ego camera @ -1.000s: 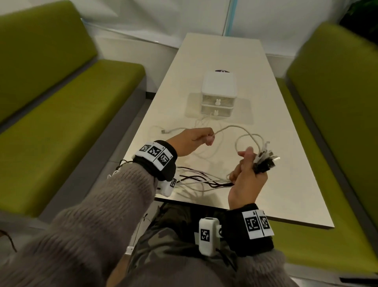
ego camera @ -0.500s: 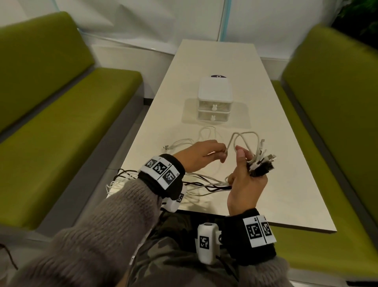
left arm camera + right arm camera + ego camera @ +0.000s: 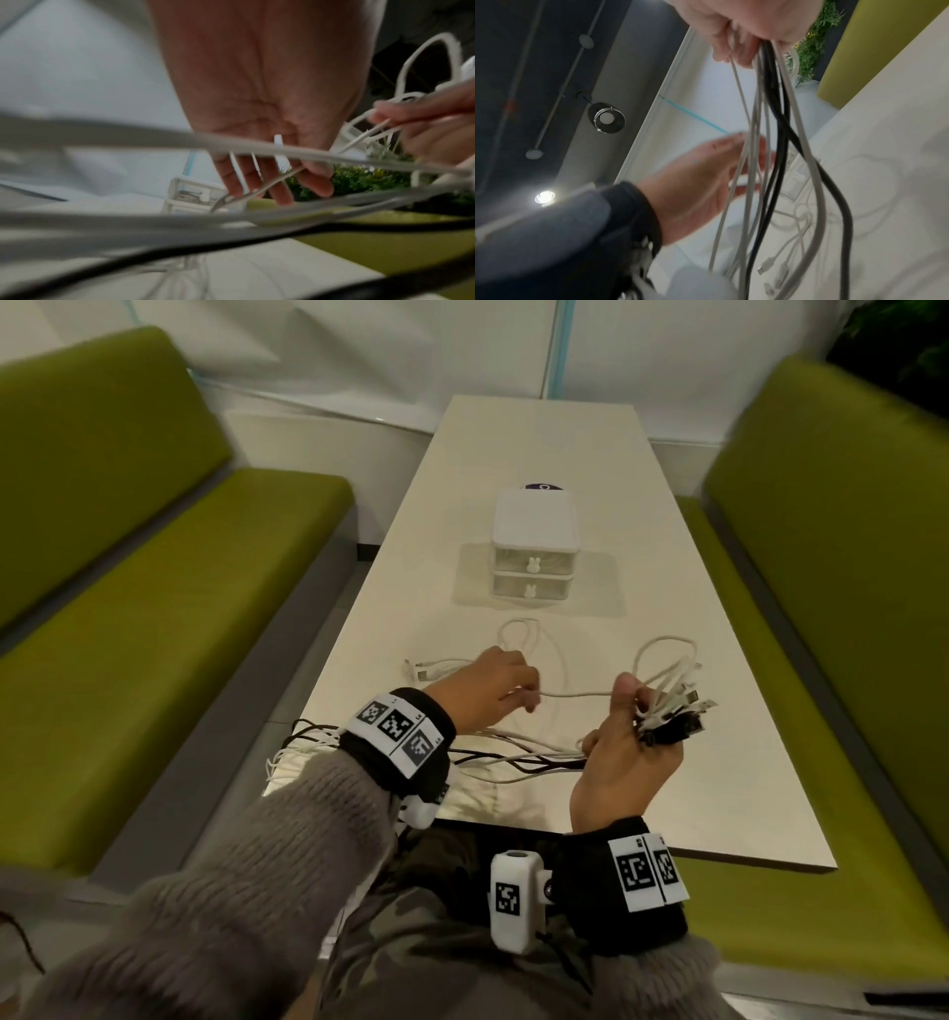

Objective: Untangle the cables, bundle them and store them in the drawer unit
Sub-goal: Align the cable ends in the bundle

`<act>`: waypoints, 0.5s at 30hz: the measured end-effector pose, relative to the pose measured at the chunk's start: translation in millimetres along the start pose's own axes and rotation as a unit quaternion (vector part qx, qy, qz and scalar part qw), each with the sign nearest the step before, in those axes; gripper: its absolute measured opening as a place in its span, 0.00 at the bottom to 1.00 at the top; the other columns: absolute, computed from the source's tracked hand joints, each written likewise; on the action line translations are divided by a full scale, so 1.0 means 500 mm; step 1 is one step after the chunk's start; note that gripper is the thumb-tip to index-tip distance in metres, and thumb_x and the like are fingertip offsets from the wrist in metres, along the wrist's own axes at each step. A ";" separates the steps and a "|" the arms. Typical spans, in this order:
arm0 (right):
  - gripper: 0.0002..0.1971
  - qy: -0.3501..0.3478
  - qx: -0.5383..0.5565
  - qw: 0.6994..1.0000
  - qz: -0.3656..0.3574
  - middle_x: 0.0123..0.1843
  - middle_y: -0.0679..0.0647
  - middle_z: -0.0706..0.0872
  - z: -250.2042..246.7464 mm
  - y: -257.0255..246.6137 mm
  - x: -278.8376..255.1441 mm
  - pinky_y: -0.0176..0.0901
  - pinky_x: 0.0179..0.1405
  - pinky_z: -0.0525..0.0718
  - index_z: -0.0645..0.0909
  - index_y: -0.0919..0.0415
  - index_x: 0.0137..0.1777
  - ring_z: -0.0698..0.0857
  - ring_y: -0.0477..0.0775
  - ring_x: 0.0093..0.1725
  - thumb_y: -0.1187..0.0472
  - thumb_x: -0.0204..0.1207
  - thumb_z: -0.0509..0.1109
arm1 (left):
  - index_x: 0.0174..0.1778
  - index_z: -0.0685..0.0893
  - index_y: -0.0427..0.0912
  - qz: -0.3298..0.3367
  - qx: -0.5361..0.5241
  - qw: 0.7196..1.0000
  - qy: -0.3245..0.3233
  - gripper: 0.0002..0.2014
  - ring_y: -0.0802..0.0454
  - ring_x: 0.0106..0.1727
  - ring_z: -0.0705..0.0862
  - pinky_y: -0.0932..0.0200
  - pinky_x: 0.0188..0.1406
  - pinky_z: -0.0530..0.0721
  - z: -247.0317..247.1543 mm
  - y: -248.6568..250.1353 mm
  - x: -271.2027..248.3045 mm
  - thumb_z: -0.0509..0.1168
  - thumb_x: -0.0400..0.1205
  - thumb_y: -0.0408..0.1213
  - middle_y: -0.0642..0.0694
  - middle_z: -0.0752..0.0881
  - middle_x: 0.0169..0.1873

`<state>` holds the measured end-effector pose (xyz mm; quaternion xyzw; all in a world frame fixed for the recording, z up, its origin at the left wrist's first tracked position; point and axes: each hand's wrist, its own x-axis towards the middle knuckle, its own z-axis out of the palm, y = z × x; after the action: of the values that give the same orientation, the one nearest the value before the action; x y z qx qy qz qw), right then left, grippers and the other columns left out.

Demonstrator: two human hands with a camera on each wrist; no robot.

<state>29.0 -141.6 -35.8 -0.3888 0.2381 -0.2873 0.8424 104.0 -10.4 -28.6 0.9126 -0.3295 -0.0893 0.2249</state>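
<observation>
My right hand grips a bundle of white and black cables near their plugs, held above the table's front. The cables trail from under that hand to the left and over the table's edge. My left hand pinches one white cable that stretches across to the right hand. In the right wrist view the cables hang from the right hand's fingers. In the left wrist view the white cable passes between the left hand's fingers. The white two-drawer unit stands mid-table, both drawers closed.
Another loose white cable lies looped on the cream table between my hands and the drawer unit, its plug at the left. Green benches flank the table on both sides.
The hands met half a second ago, then the left hand drew leftward away from the right. The white cable now stretches between them and its raised loop has shrunk.
</observation>
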 end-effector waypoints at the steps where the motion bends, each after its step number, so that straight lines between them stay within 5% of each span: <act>1: 0.09 0.010 -0.008 1.000 -0.020 0.31 0.43 0.84 0.001 -0.008 -0.003 0.37 0.17 0.62 0.75 0.55 0.39 0.72 0.46 0.28 0.63 0.82 0.66 | 0.49 0.85 0.37 -0.029 0.008 1.000 -0.005 0.11 0.45 0.56 0.74 0.59 0.58 0.67 -0.003 -0.018 -0.003 0.58 0.85 0.37 0.40 0.80 0.51; 5: 0.08 0.016 -0.027 0.999 -0.043 0.37 0.54 0.73 0.004 -0.007 -0.008 0.37 0.21 0.66 0.74 0.53 0.41 0.66 0.50 0.32 0.61 0.81 0.66 | 0.47 0.84 0.40 -0.086 -0.058 0.994 0.032 0.09 0.47 0.48 0.80 0.57 0.54 0.76 -0.021 -0.055 -0.004 0.59 0.84 0.36 0.43 0.80 0.47; 9: 0.13 -0.067 -0.109 0.990 -0.056 0.42 0.56 0.79 -0.003 0.004 -0.005 0.49 0.47 0.81 0.75 0.53 0.46 0.77 0.53 0.42 0.45 0.75 0.71 | 0.46 0.84 0.37 -0.082 -0.266 0.953 0.116 0.09 0.52 0.42 0.85 0.59 0.48 0.86 -0.045 -0.024 -0.002 0.58 0.84 0.29 0.44 0.85 0.38; 13: 0.09 -0.104 -0.151 0.983 -0.025 0.31 0.48 0.78 0.000 0.010 -0.004 0.37 0.33 0.76 0.80 0.61 0.44 0.76 0.44 0.29 0.57 0.73 0.76 | 0.54 0.87 0.39 0.010 -0.178 0.975 0.135 0.13 0.59 0.35 0.81 0.71 0.43 0.82 -0.064 0.025 0.007 0.59 0.82 0.25 0.49 0.81 0.37; 15: 0.13 -0.110 -0.162 0.980 0.024 0.26 0.46 0.75 0.008 0.009 -0.010 0.36 0.26 0.70 0.81 0.63 0.43 0.70 0.45 0.24 0.53 0.71 0.77 | 0.59 0.86 0.41 0.059 -0.110 0.984 0.125 0.15 0.57 0.36 0.79 0.70 0.43 0.77 -0.064 0.045 0.012 0.61 0.81 0.24 0.51 0.79 0.36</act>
<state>29.1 -133.6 -36.0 -0.5433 0.1961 -0.1803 0.7962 105.8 -18.1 10.0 0.8653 -0.3400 0.0030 0.3683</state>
